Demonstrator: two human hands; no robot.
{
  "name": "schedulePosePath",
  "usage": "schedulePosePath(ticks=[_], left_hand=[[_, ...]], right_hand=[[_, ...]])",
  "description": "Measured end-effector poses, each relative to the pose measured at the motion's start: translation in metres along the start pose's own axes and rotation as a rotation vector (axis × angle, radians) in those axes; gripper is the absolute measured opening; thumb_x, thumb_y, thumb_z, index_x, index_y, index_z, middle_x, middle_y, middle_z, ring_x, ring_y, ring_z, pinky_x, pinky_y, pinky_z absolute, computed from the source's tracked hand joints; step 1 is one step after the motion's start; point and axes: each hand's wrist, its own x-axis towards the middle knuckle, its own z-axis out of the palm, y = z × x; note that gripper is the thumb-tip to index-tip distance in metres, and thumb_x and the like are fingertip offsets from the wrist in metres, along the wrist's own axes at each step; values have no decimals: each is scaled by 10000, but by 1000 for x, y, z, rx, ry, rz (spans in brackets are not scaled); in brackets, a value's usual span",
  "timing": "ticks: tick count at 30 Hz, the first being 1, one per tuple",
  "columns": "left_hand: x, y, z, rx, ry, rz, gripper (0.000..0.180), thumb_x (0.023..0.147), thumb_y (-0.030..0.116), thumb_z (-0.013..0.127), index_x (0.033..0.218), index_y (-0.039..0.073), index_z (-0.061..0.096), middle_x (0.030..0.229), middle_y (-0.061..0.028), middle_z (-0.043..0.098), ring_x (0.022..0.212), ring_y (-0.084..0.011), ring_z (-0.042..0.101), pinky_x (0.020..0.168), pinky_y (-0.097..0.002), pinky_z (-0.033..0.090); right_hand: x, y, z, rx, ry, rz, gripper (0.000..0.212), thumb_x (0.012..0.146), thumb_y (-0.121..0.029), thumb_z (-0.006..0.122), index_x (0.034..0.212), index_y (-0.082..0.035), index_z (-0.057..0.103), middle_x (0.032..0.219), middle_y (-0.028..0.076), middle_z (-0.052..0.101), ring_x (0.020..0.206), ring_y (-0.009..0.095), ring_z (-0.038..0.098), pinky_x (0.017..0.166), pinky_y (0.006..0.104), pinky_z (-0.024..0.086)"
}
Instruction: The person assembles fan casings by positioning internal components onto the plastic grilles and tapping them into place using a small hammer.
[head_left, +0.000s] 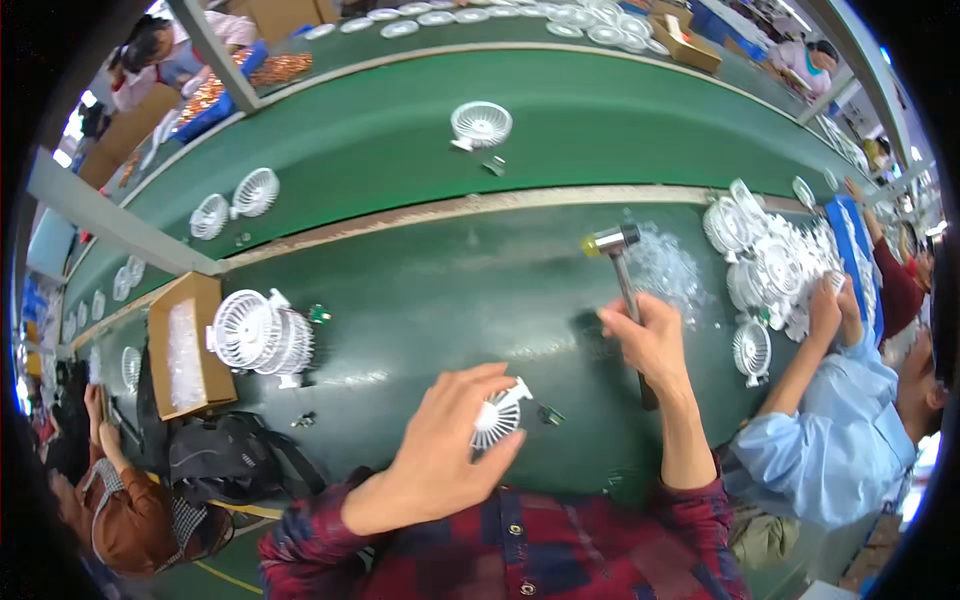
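Observation:
Under my left hand [440,440] sits a white fan housing [497,420], a round slatted piece with a short stem, gripped between thumb and fingers on the green worktop. My right hand [652,345] is closed round the handle of a small hammer [622,268], raised above the worktop. The hammer has a metal head with a yellow face at its left end. Just right of the housing lies a small green circuit board [550,414]. A stack of white fan housings [262,335] stands farther left, with another small green board [319,314] beside it.
An open cardboard box [208,345] stands at the left, near a black backpack [228,455]. Small clear plastic pieces [662,268] lie behind my right hand. White fan parts [775,262] are heaped at right, by a co-worker in blue [825,430]. A green conveyor belt [380,135] carries fan housings.

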Motion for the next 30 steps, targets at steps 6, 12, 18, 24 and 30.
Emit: schedulePosePath(ticks=[6,12,18,24,30], left_hand=[[-21,-21,38,509,103,35,849,713,516,759,1276,-57,481,1285,-217,489,1101,-359,505,846,-445,393],[-15,-36,46,607,119,-109,864,674,477,778,1281,-58,474,1192,-194,515,1040,-344,511,851,-435,399],[-16,-45,32,307,255,27,803,639,192,824,1311,-28,443,1239,-212,481,1103,-384,500,933,-459,435],[-17,-36,32,154,219,107,812,640,135,820,1330,-26,423,1292,-223,455,1166,-391,501,985,-439,438],[-18,-32,32,110,188,125,827,643,143,823,1337,-35,411,1296,-239,441,1168,-394,501,981,-443,440]], right_hand=[[-18,0,2,208,-155,151,125,881,-96,690,925,15,655,701,37,632,385,1,349,337,205,214],[-34,2,12,348,-238,215,114,892,-48,664,978,24,643,786,84,671,376,-1,340,333,199,215],[-38,11,20,624,-373,311,141,923,-88,637,981,40,633,765,58,637,377,7,342,322,193,263],[-45,17,39,839,-553,447,205,954,-122,607,1013,74,618,740,31,576,358,8,312,313,194,250],[-53,15,49,813,-592,453,213,958,-147,602,982,61,641,619,15,541,328,18,310,298,202,236]])
